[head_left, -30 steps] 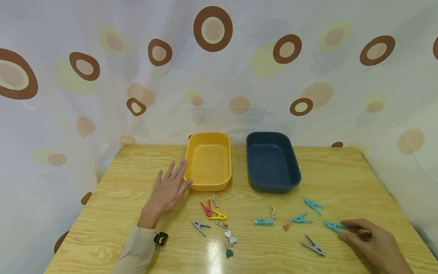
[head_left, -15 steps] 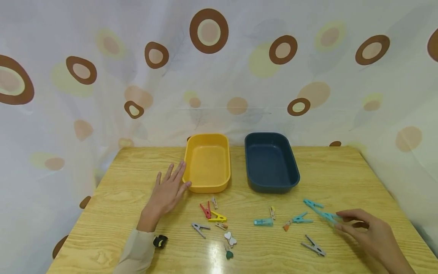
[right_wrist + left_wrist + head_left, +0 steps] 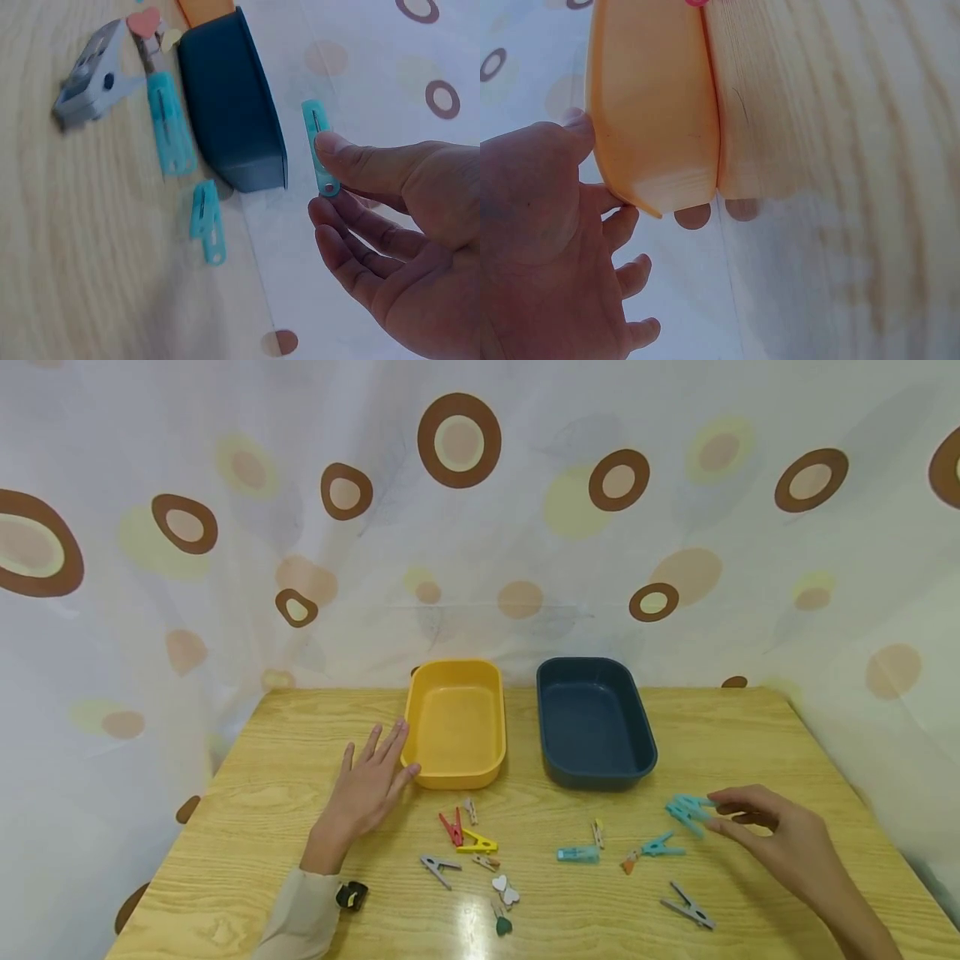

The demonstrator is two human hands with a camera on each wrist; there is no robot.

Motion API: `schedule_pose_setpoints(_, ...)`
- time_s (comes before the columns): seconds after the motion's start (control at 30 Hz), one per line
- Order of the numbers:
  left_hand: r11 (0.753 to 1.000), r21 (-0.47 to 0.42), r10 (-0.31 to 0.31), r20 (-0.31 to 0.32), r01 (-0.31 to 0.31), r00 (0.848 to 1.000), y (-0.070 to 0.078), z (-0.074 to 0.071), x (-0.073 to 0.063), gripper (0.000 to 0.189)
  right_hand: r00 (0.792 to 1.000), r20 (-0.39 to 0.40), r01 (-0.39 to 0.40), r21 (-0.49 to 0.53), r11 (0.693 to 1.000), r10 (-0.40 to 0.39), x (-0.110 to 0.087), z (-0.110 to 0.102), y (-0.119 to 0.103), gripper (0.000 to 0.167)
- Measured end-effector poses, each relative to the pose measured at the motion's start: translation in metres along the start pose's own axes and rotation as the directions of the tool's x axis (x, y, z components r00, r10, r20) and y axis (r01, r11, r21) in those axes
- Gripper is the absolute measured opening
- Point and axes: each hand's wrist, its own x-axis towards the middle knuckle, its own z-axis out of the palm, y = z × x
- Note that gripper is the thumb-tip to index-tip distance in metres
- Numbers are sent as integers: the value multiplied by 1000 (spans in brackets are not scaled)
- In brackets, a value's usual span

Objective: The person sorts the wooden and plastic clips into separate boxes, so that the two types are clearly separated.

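My right hand (image 3: 772, 831) pinches a turquoise clothespin (image 3: 318, 142) between thumb and fingertips, raised above the table in the right wrist view. In the head view it overlaps a second turquoise clothespin (image 3: 684, 817) on the table. Another turquoise clothespin (image 3: 662, 845) lies to the left, beside a small wooden clip with an orange heart (image 3: 628, 862). A grey clothespin (image 3: 688, 907) lies nearer the front. At the left, my left hand (image 3: 366, 793) has its fingers spread, with fingertips at the rim of the yellow tray (image 3: 656, 97).
A dark blue tray (image 3: 597, 781) stands right of the yellow one. In front lie a red clothespin (image 3: 452, 828), a yellow clothespin (image 3: 477, 842), another grey clothespin (image 3: 439, 867), white heart clips (image 3: 506, 891), a green heart clip (image 3: 503, 926) and a black clip (image 3: 352, 895).
My right hand has lifted the turquoise clothespin from the table and carried it left and away from me, over the other turquoise one. My left hand stays at the yellow tray.
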Motion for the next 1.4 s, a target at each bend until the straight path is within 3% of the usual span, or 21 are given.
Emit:
schedule_pose_setpoints(0.37, 1000, -7, 2, 0, -2, 1000, 4, -2, 2, 69, 996, -1, 91, 97, 991, -91, 32, 25, -28, 35)
schedule_pose_setpoints(0.77, 1000, 7, -4, 13, 4, 1000, 6, -1, 4, 70, 989, 21, 140, 131, 981, -144, 67, 55, -54, 31)
schedule_pose_setpoints(1.13, 1000, 9, -30, 8, 30, 1000, 5, 1, 0, 69, 983, 51, 164, 211, 964, -178, 102, 98, -75, 28)
schedule_pose_setpoints(1.4, 1000, 10, -27, 11, 26, 1000, 3, -1, -1, 70, 984, 89, 129, 261, 957, -157, 122, 128, -96, 28)
